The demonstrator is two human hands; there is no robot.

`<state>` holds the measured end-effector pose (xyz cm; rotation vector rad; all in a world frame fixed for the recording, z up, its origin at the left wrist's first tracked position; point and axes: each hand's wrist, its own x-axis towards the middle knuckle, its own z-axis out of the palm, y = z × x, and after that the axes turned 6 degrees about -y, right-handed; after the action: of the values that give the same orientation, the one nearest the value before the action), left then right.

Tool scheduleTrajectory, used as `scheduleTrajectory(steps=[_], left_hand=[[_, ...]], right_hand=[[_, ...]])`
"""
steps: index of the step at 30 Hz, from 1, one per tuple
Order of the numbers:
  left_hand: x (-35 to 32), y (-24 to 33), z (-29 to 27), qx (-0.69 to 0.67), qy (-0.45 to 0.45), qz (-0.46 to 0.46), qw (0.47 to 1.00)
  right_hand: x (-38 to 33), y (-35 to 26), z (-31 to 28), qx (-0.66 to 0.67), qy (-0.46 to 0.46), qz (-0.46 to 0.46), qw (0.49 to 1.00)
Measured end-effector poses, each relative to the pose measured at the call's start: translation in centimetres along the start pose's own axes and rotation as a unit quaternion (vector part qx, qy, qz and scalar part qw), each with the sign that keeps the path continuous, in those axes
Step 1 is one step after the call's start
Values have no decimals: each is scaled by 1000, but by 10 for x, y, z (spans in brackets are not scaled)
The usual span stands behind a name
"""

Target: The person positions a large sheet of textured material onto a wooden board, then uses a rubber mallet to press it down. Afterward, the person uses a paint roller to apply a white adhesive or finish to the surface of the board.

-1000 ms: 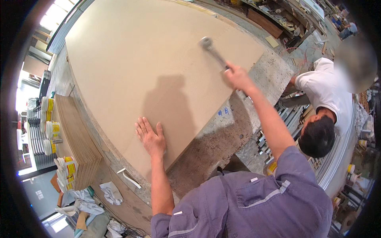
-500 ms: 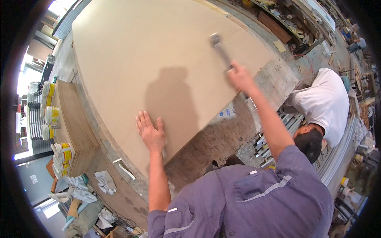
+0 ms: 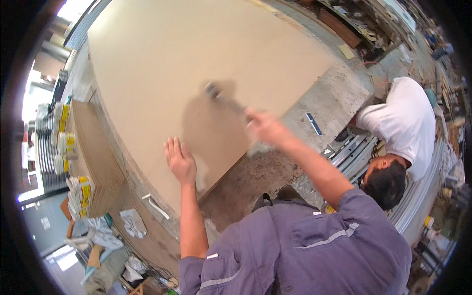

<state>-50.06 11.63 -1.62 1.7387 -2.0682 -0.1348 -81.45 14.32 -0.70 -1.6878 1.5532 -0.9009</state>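
Note:
A large tan sheet of board (image 3: 147,73) lies flat before me on a stained work table (image 3: 236,178). My left hand (image 3: 180,161) rests on its near left part, palm down with the fingers stretched out. In my right hand (image 3: 268,129) is a hammer (image 3: 231,104), gripped round the handle and blurred by motion. Its metal head is over the middle of the board, within my shadow; whether it touches the surface I cannot tell.
A person in a white shirt (image 3: 410,123) bends over metal profiles (image 3: 351,150) at the right. Stacked boards (image 3: 93,152) and white-yellow tubs (image 3: 78,194) stand at the left. A small dark blue strip (image 3: 313,124) lies beside the board. Cloths (image 3: 101,231) lie lower left.
My right hand has swung the hammer left and nearer to me, from the board's right side to its middle. My left hand has shifted slightly left. The blue strip now shows.

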Motion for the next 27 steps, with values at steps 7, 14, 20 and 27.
scheduleTrajectory(steps=[7, 14, 20, 27], left_hand=[[3, -4, -1, 26, 22, -12, 999], [1, -11, -1, -7, 43, -19, 999], [-1, -18, 2, -49, 64, -20, 997], [-3, -16, -3, -52, 61, -41, 996]], right_hand=[[50, 21, -92, -46, 61, 199, 977], [-10, -54, 35, -26, -112, 114, 987], [-2, -99, 60, 56, -186, 80, 978], [-13, -114, 38, 14, -130, 78, 988]])
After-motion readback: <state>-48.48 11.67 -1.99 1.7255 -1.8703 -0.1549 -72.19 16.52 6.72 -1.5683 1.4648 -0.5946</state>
